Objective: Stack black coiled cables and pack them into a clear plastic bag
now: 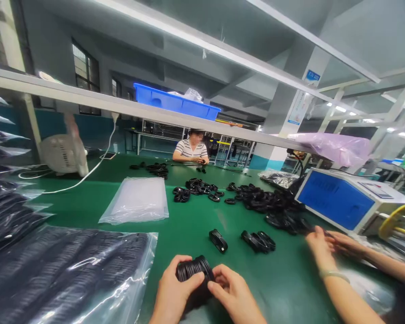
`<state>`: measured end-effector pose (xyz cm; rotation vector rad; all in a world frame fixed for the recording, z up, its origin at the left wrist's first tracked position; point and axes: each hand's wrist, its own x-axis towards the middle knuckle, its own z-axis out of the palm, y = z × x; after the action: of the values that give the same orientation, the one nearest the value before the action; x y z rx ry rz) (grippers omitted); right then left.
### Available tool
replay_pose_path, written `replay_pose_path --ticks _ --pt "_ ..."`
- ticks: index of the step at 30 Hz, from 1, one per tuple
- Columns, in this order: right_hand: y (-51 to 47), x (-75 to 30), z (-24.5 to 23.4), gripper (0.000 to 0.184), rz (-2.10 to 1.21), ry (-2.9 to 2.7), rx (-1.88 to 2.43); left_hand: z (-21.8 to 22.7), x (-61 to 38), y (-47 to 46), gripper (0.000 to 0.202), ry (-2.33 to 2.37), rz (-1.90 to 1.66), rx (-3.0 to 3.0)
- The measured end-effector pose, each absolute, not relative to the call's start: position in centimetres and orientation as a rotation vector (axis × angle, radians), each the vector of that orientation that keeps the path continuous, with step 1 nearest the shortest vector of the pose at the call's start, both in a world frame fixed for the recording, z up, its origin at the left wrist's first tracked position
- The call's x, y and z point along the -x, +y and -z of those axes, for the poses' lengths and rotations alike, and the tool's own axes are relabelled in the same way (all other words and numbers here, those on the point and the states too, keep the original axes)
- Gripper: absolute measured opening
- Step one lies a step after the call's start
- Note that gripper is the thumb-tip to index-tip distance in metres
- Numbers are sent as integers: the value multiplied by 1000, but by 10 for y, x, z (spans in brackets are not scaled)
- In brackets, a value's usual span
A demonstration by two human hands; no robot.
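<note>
My left hand point(173, 288) and my right hand point(231, 288) are both closed around a stack of black rubber rings point(194, 268), held just above the green table point(195, 225) near its front edge. The left fingers wrap the stack's left side; the right fingers pinch its right side. A small bundle of black rings point(218, 240) lies just beyond my hands, and another bundle point(258, 241) lies to its right. A large loose pile of black rings point(273, 207) spreads further back on the right.
A co-worker's two hands point(324, 243) reach in from the right near the pile. Bagged black rings point(60, 274) lie at the front left, a stack of clear bags point(138, 198) behind. A blue-fronted machine point(337, 202) stands at right. Another person point(191, 150) sits across the table.
</note>
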<state>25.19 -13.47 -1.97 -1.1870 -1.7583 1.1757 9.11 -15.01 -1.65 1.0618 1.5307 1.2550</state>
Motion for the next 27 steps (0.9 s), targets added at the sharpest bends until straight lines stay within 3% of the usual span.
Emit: replay_pose_path --ticks 7,14,27 --pt "-139 -248 13 17 -1019 -1860 1259 17 -85 -151 38 1693 -1168 -1292" --pt "-136 -247 22 22 -985 -1866 1256 27 -82 -149 35 1528 -1281 -1540" --pt "-135 -250 17 21 -961 -1971 1248 21 -84 -150 32 1625 -1030 -1961"
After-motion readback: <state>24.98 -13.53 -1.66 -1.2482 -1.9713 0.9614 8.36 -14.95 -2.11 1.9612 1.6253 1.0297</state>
